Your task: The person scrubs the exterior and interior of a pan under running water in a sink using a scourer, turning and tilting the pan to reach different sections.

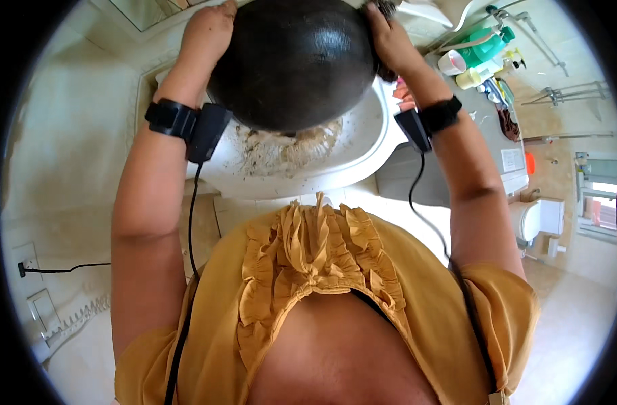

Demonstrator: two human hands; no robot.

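A large dark rounded wok (291, 67) is held up over a white washbasin (362, 169), its wet, shiny underside toward me. My left hand (210, 30) grips its left side, fingers mostly hidden behind the rim. On the opposite side my right hand (393, 40) is closed at the edge. Something dark and rough shows by the right fingers; whether it is a handle or a scrubber I cannot tell. Below the wok, murky brown water (281, 152) lies in the basin, with brown specks on the basin's wall.
To the right, a grey counter (480, 128) carries a green bottle (484, 46), a white cup (451, 63), a pump bottle (511, 61) and other toiletries. A toilet (526, 221) stands farther right. Black cables run from bands on both forearms.
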